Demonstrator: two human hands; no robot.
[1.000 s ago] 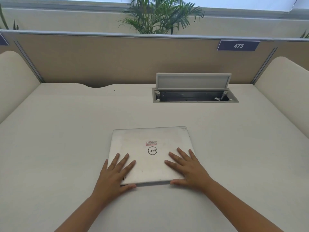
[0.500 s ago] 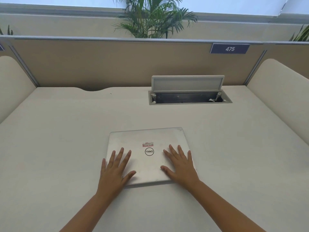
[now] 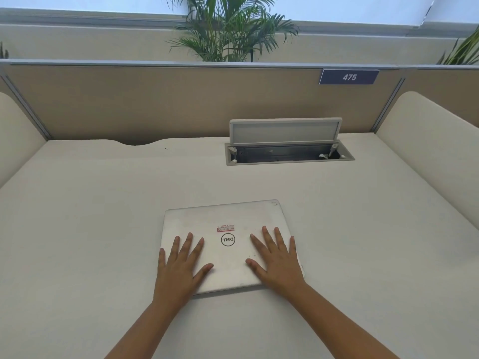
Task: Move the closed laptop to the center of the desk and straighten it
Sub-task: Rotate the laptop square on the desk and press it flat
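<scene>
From the head view, a closed silver laptop (image 3: pixel 228 244) is seen lying flat near the middle of a pale bench (image 3: pixel 90 229), its far edge slightly tilted against the bench's back line. The left hand (image 3: pixel 180 268) and right hand (image 3: pixel 278 260) are laid palm-down on the lid, fingers (image 3: pixel 188 244) spread wide and gripping nothing. Behind it, an open cable hatch (image 3: pixel 285 143) is set into the bench below a partition marked 475 (image 3: pixel 349 77).
</scene>
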